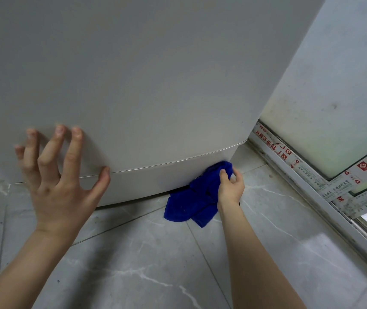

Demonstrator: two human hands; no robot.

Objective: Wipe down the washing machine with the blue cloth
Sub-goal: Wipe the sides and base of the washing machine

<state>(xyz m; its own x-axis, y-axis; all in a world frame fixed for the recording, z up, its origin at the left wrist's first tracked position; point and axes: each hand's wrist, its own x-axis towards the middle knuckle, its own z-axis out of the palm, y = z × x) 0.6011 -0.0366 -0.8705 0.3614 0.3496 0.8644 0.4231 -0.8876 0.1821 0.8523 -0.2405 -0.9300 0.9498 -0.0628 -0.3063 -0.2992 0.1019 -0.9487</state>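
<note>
Washing machine [144, 85] is filling most of the view, standing on the tiled floor [144, 264] beside a taped door frame [311, 188]. Left hand [60, 179] is resting on its front, fingers spread apart. Blue cloth [191, 204] is lying against the machine's lower right corner. Right hand [230, 188] is gripping its bunched top, fingers curled round it.

Blue cloth [191, 201]; white washing machine [144, 85]; grey-veined floor tiles [144, 264]

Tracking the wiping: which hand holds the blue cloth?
The right hand grips the blue cloth at the bottom corner of the washing machine; the left hand only rests spread fingers on its panel.
</note>
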